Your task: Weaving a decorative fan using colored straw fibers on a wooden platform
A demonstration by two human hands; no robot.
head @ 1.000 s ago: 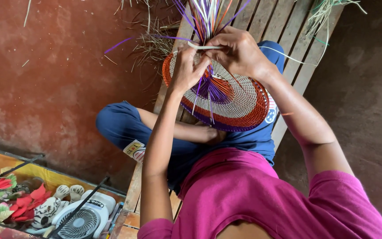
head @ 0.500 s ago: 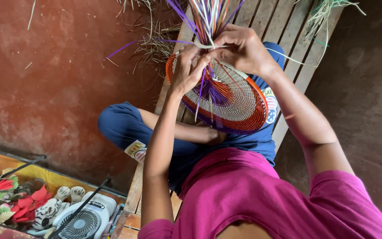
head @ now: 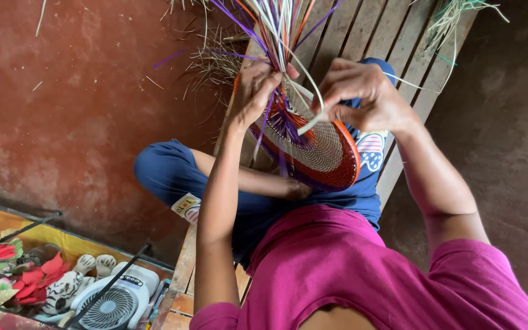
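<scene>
Orange-rimmed woven disc (head: 322,146) sits tilted over your lap so its edge faces you. Your left hand (head: 253,91) clenches the loose purple and white strands (head: 279,24) for tension; right hand (head: 362,91) pinches one pale strip (head: 313,119) above the wooden worktop (head: 368,27).

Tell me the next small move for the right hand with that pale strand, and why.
Probably draw the pale strand snug toward the woven disc. The right hand pinches it in a slack loop away from the rim, while the left hand grips the bundle of upright strands at the disc's edge.
</scene>
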